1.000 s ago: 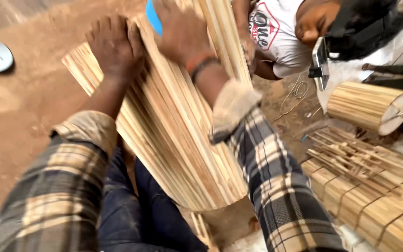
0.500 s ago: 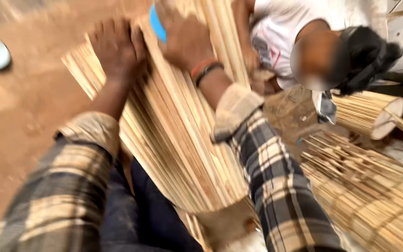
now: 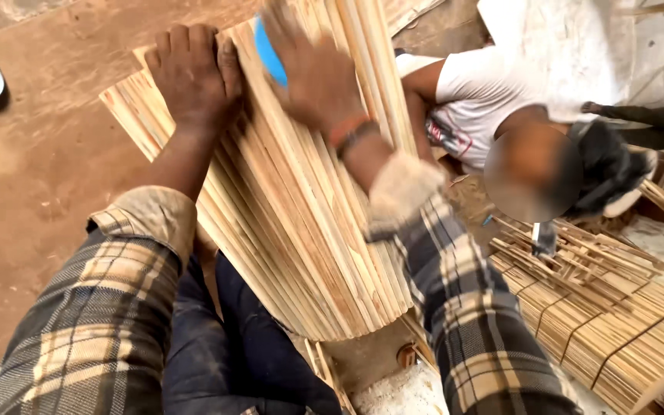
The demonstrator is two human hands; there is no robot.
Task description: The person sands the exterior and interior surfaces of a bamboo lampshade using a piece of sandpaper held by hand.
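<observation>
Left hand (image 3: 192,77) lies flat, fingers together, on the slat bundle (image 3: 301,215); right hand (image 3: 313,73) presses it, splayed.

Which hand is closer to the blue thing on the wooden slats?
Right. The right hand lies against the blue thing, partly covering it. The left hand presses flat on the slats farther to the left, apart from it.

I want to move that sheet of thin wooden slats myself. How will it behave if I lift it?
The slat sheet curves over the lap, so it will probably flex and sag across its width. Each slat looks straight, so likely stiff lengthwise. With both the left hand and right hand pressed on it, it may shift easily.
</observation>
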